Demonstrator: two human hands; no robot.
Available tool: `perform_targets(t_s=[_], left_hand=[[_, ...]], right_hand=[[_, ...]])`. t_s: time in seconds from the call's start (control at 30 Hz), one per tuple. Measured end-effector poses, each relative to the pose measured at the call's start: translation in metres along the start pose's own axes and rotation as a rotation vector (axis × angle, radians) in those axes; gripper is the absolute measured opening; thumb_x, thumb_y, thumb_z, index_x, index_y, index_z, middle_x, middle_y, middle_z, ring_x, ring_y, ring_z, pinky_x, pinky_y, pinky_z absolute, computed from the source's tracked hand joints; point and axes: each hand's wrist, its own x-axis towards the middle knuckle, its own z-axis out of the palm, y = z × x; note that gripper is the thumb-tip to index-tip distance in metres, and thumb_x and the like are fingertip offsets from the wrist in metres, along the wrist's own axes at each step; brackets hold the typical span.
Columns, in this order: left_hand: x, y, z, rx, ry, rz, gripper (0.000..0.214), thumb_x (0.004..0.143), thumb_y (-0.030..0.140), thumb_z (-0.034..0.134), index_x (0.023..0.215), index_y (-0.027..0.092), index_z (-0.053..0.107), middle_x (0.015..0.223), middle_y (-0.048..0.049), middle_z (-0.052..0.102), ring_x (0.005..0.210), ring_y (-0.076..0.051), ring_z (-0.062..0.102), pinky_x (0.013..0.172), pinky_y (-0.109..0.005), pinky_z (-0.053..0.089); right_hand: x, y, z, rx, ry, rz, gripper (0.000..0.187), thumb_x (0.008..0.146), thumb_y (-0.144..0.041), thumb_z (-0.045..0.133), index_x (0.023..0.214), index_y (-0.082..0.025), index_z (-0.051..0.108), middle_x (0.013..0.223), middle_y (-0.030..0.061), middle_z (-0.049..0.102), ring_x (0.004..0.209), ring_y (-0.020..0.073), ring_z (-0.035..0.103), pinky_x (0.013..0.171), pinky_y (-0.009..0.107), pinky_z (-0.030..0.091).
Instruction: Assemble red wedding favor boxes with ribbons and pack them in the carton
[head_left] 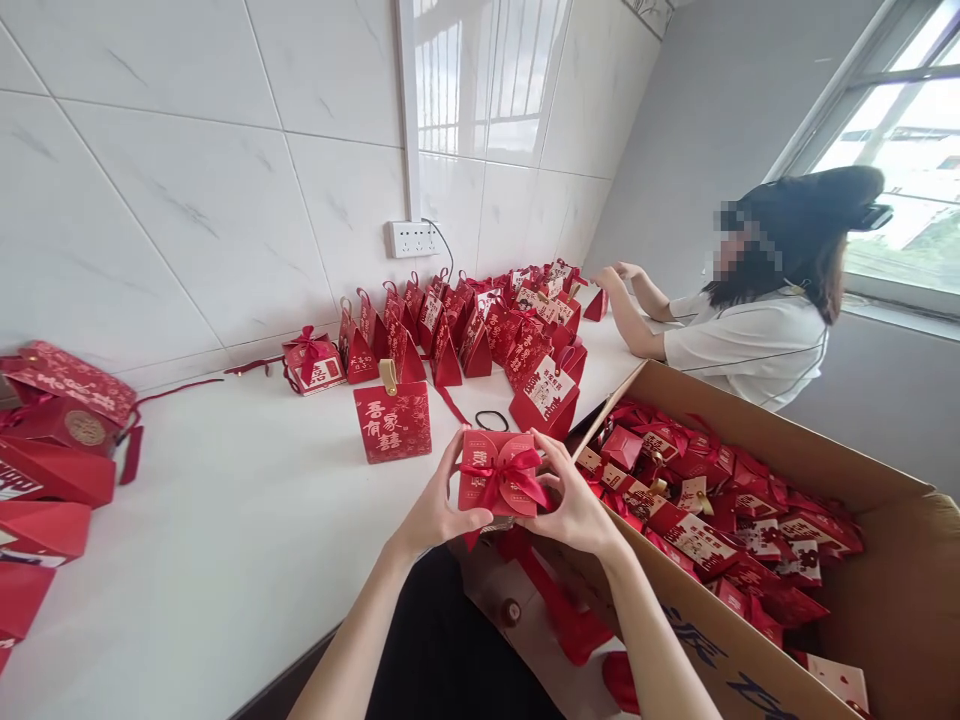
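Where the two hands meet, gift box (476, 482): small, red, held just above the near edge of the table (247, 520), in front of the person's lap.
Left hand (435, 510): I see it clamped on the box's left side, thumb laid over the top face.
Right hand (577, 505): clamped on the box's right side, fingertips touching the ribbon bow (506, 478).
Standing bag (392, 420): red with gold characters, upright on the table just beyond the held box; a black hair tie (491, 420) lies to its right.
Rows of bags (465, 330): red, packed close along the tiled wall, farther back.
Carton (900, 600): open cardboard, at the person's right beside the table, heaped with red boxes (712, 520).
Co-worker (757, 330): at the table's far end, both hands among the bags there.
Flat red boxes (52, 440): I make out a pile at the table's left edge.
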Motion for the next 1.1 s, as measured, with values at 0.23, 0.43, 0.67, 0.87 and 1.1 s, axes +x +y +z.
perform_targets(t_s=[0.23, 0.43, 0.67, 0.87, 1.1], left_hand=[[0.0, 0.008, -0.004, 0.44, -0.075, -0.087, 0.109, 0.066, 0.032, 0.075, 0.148, 0.031, 0.002, 0.158, -0.0058, 0.01, 0.143, -0.028, 0.017, 0.116, -0.045, 0.022], [0.001, -0.036, -0.002, 0.909, 0.087, -0.14, 0.08, 0.081, 0.03, 0.057, 0.147, 0.021, 0.012, 0.155, -0.0138, 0.018, 0.144, -0.03, 0.009, 0.114, -0.052, 0.023], [-0.006, -0.061, 0.004, 1.461, -0.17, 0.029, 0.067, 0.072, 0.004, 0.059, 0.135, 0.02, 0.041, 0.15, -0.0123, 0.032, 0.142, -0.029, 0.021, 0.115, -0.051, 0.025], [-0.008, -0.062, -0.001, 1.546, -0.166, 0.072, 0.062, 0.075, -0.004, 0.037, 0.132, 0.019, 0.047, 0.148, -0.0099, 0.037, 0.14, -0.026, 0.028, 0.113, -0.049, 0.031], [-0.008, -0.068, -0.003, 1.621, -0.116, 0.132, 0.075, 0.073, -0.008, 0.032, 0.14, 0.024, 0.039, 0.148, -0.0069, 0.037, 0.137, -0.025, 0.035, 0.11, -0.048, 0.035]], right_hand=[[-0.001, -0.013, -0.021, -0.091, 0.11, -0.103, 0.085, 0.063, -0.018, 0.074, 0.136, -0.034, 0.033, 0.136, 0.008, 0.037, 0.103, 0.0216, 0.053, 0.083, 0.037, 0.053], [0.019, 0.001, -0.032, -0.18, 0.215, -0.195, 0.086, 0.064, -0.024, 0.074, 0.137, -0.037, 0.031, 0.135, 0.0064, 0.036, 0.103, 0.0216, 0.053, 0.083, 0.038, 0.053], [0.031, 0.008, -0.027, -0.123, 0.248, -0.186, 0.087, 0.064, -0.024, 0.072, 0.138, -0.035, 0.027, 0.121, 0.0061, 0.046, 0.108, 0.0223, 0.05, 0.088, 0.04, 0.051], [0.03, 0.0, -0.025, -0.073, 0.217, -0.192, 0.088, 0.063, -0.02, 0.073, 0.137, -0.034, 0.027, 0.125, 0.0064, 0.045, 0.108, 0.0217, 0.051, 0.089, 0.04, 0.051], [0.01, -0.011, -0.04, -0.034, 0.251, -0.163, 0.088, 0.063, -0.018, 0.073, 0.136, -0.033, 0.027, 0.131, 0.0075, 0.044, 0.11, 0.0232, 0.054, 0.093, 0.041, 0.049]])
